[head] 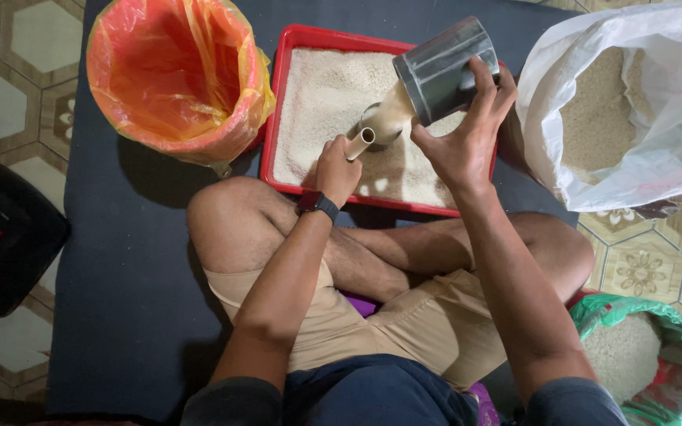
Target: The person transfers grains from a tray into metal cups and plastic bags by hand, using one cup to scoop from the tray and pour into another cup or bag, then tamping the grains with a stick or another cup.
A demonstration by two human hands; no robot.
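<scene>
Two hands work over the red tray (pixel 282 95) of rice: the right hand (pixel 467 134) grips a tilted grey tin (pixel 442 69), pouring grain into a small cream tube (pixel 359 143) clasped by the left hand (pixel 335 172); pouring looks underway, needing a steady tilt

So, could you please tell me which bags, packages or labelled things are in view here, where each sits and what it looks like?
White plastic sack: upper right, open, holding pale grain.
Orange plastic bag: upper left, lining a round bin, open.
Green plastic bag: lower right, lining a container of grain.
Black case: left edge, with small red marks.
No signs or screens.
</scene>
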